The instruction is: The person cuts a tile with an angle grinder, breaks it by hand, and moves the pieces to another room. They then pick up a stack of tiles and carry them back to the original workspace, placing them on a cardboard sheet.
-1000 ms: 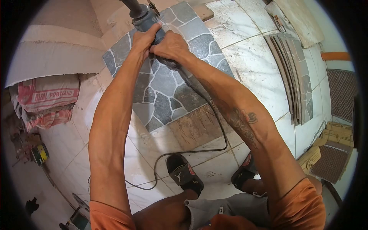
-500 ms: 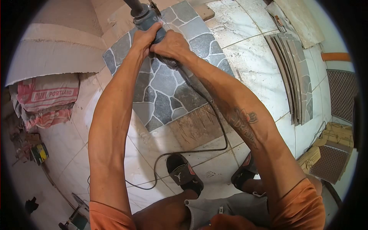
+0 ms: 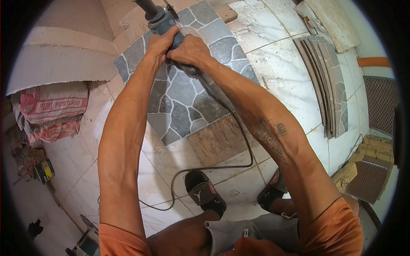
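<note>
A dark grey power tool [image 3: 162,24], probably an angle grinder, is at the top of the view over a grey stone-patterned tile [image 3: 184,91]. My left hand [image 3: 160,45] is wrapped round the tool's body from the left. On its right side my right hand [image 3: 188,50] grips the same body, close against the left. A black side handle sticks up at the top left of the tool. The black cord [image 3: 245,141] runs from its rear across the tile and down to the floor. Under the tile lies a worn brown board [image 3: 220,143].
Cut tile pieces [image 3: 318,81] stand stacked on the right. Brown patterned tiles and cardboard [image 3: 376,149] are at the far right. Folded cement sacks [image 3: 53,104] lie at the left. My sandalled feet [image 3: 204,192] are below the board, beside the looping cord.
The side handle appears slightly further left and tilted at the top edge. Both hands keep their hold on the tool, and the rest of the view has barely shifted.
</note>
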The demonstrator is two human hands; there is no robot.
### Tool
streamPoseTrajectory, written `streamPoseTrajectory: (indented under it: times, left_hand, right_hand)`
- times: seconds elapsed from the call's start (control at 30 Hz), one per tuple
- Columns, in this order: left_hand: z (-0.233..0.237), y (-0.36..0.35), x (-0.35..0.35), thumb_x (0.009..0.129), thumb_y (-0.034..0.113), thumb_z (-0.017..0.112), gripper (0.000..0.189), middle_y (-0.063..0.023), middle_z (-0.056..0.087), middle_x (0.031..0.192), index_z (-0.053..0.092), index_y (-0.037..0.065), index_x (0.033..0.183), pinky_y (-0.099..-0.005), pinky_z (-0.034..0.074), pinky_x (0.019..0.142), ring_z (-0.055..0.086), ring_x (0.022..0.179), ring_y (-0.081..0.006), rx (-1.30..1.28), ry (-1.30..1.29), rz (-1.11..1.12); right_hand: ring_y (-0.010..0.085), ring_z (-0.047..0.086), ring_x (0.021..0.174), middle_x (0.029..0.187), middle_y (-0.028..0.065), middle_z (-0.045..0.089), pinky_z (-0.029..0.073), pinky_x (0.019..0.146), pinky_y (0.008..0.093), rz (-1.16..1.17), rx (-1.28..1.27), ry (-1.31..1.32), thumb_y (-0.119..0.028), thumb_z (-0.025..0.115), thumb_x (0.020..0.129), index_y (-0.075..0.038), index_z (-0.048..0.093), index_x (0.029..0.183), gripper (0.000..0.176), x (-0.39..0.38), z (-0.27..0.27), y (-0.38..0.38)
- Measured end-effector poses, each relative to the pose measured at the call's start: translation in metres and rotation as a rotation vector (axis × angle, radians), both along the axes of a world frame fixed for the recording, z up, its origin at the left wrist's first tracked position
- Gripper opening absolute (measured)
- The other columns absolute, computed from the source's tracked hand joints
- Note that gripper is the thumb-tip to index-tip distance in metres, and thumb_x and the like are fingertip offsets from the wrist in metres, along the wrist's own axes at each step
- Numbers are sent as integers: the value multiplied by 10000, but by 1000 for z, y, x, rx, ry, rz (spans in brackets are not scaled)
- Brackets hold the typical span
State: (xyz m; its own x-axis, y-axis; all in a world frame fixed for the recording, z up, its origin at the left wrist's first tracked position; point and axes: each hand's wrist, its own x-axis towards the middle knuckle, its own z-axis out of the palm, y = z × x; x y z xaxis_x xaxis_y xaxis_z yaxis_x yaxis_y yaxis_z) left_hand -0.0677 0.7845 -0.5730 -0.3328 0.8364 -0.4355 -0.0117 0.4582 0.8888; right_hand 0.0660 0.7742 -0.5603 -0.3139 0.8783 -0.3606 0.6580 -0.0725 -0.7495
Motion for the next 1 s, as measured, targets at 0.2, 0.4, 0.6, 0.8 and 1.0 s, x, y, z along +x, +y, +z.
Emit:
streamPoseTrajectory:
  times: [0.2,0.4,0.6,0.8,1.0]
  left_hand:
    - [10,-12,10,810,329,784,601,-174,671,1008,596,-165,1096,-331,564,676,677,829,-219,9,15,-22]
    - [9,-17,15,817,319,778,547,-157,675,994,612,-137,1071,-323,562,661,678,802,-213,-2,25,-17]
    - [5,-21,19,804,283,778,494,-165,682,973,645,-133,1037,-339,548,636,676,770,-215,-23,-17,19]
    - [10,-28,23,826,337,764,573,-165,666,1001,606,-154,1076,-326,548,657,669,812,-214,-68,79,-23]
    - [7,-36,27,835,344,755,558,-163,671,985,619,-152,1052,-332,541,647,665,794,-209,-68,47,-50]
  right_hand:
    - [402,657,1060,1090,298,668,537,893,421,14,0,-6,-345,720,638,102,678,1021,590,5,2,-7]
    - [401,665,1042,1066,298,675,541,885,422,5,-8,-2,-344,727,641,96,692,999,568,10,2,-14]
    - [400,666,1039,1068,298,675,542,884,422,-5,-27,7,-348,735,642,85,694,1008,569,14,1,-20]
    - [399,666,1038,1065,295,676,542,889,426,-9,-38,2,-358,744,637,83,693,1003,576,21,3,-27]
    - [398,663,1045,1081,290,674,540,891,428,-7,-39,-12,-365,752,634,94,674,1035,614,27,3,-35]
